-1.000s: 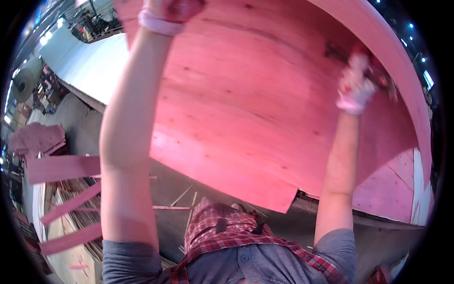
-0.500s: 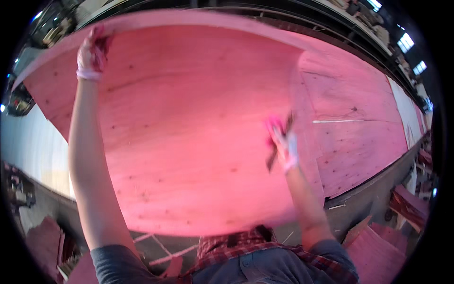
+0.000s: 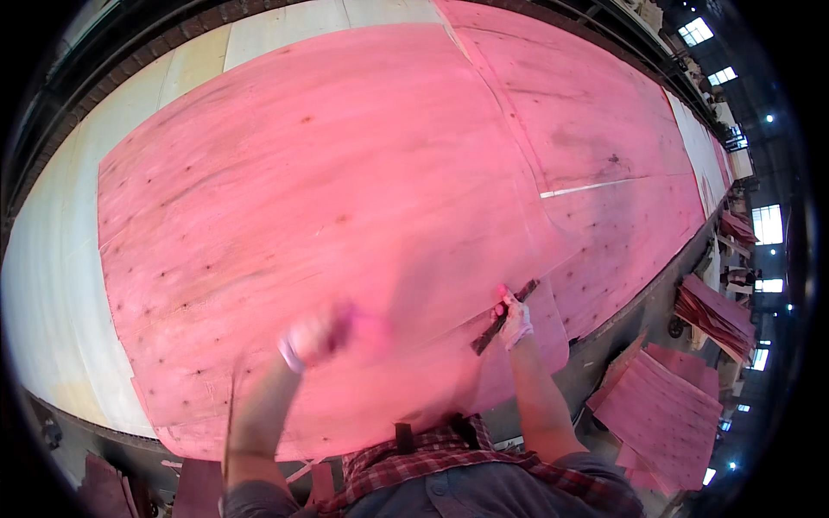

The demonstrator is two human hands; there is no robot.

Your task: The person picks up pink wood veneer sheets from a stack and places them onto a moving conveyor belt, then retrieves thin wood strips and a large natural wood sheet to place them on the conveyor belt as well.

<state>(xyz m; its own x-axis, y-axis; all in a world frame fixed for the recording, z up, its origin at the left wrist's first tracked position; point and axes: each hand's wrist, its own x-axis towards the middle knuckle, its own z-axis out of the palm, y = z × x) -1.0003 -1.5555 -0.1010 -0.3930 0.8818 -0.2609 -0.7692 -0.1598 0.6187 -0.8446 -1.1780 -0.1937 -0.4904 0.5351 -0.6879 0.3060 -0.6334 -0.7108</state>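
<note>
A large pink wood veneer sheet [image 3: 328, 198] with dark knots lies spread out in front of me. My right hand [image 3: 516, 321], in a whitish, pink-stained glove, is closed around a dark narrow flat bar [image 3: 489, 338], slanted over the sheet's near right part. Its exact kind I cannot make out. Motion smears my left hand [image 3: 318, 338], also gloved, above the near middle of the sheet; its fingers do not show clearly. At the right, a second pink sheet [image 3: 596, 129] adjoins the first, with a thin pale gap [image 3: 583, 188] in it.
Pale veneer [image 3: 52, 276] shows along the left and far sides. Stacked pink pieces [image 3: 661, 414] lie low at the right, beyond the table edge, with another pile [image 3: 717, 315] farther off. A dark rail [image 3: 186, 30] runs along the far side.
The large pink sheet, raised at its far left edge before, now lies down. My left hand has let go of that edge and come back toward me. My right hand has moved slightly nearer.
</note>
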